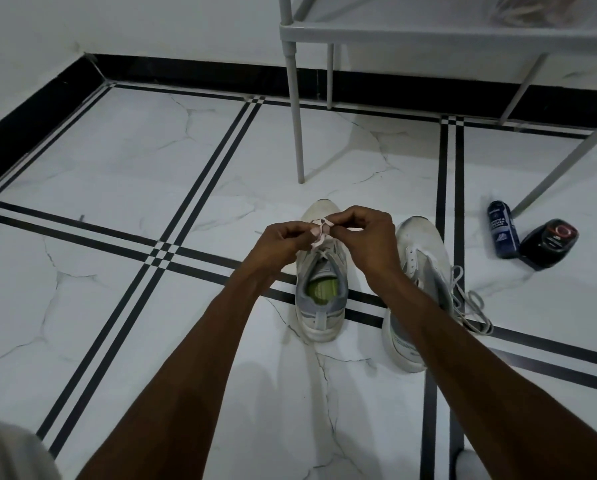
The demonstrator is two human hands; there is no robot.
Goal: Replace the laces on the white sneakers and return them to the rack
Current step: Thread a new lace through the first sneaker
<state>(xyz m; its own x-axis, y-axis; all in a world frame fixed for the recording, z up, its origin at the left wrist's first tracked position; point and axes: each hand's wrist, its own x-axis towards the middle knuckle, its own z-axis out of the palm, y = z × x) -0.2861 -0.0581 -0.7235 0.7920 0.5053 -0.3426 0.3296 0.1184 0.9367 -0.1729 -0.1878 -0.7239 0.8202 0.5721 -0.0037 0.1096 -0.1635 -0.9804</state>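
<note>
While both hands, left hand (pixel 283 239) and right hand (pixel 366 233), pinched the pale lace (pixel 319 232) above the near-left sneaker (pixel 321 289), evidently tying it, old laces (pixel 470 303) lay by the right sneaker (pixel 418 244).

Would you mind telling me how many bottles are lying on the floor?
2. A blue bottle and a black bottle lie touching, right of the sneakers, near a rack leg. None seems hidden.
</note>
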